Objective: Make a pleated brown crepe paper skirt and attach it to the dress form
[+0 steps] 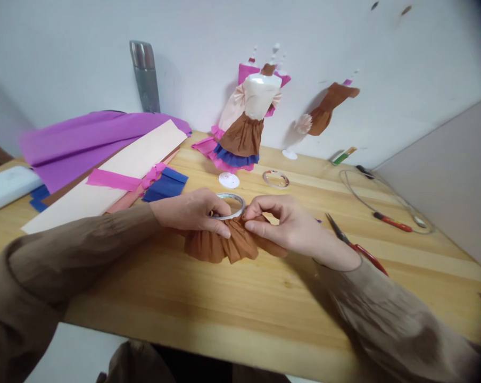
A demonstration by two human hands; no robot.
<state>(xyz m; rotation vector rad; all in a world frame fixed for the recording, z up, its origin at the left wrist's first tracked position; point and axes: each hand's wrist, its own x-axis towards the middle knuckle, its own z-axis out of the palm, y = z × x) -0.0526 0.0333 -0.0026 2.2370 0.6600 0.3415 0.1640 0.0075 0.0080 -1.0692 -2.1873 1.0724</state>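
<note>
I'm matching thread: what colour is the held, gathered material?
The gathered material is brown, clearest in the head view.

Passage along front tabletop (208, 308); scissors (347, 242) obstruct right, dressed mannequin (244, 130) beyond.

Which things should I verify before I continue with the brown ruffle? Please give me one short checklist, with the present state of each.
1. Left hand grips the white ring: ok, with the thumb on the ruffle in front.
2. Right hand pinches the brown ruffle: ok, beside the ring.
3. Ruffle covers the whole ring: not ok, the far rim shows bare.
4. Ruffle is stuck to the ring: cannot tell, fingers and folds hide the join.
5. Red-handled scissors lie apart from the hands: ok, on the table beyond the right hand.
</note>
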